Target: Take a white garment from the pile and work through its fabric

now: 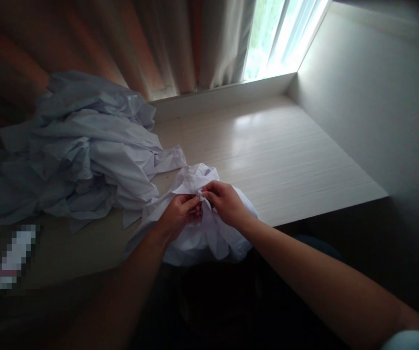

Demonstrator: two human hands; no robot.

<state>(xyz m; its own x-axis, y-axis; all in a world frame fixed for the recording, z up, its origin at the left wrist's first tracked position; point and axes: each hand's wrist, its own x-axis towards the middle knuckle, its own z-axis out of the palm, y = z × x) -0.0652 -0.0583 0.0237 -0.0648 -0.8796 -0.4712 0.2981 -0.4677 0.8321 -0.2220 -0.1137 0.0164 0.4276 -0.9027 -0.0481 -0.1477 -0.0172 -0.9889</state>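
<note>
Pinching white garment (pixel 209 233) w/ both hands, L (pixel 178 214) & R (pixel 226 201) fingers closed, at desk (pixel 285 160) edge.

Garment (pixel 209 233) at table (pixel 285 160) front edge; clothes pile (pixel 81 150) behind-left; window (pixel 282 34) behind table

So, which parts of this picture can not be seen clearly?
- What the left hand and right hand pinch on the white garment: head view, hidden by the fingers.
- Object at the table's left edge: head view, blurred by pixelation.
- Pile of pale clothes: too crumpled and dim to count the pieces.
- Under the table: too dark.
</note>
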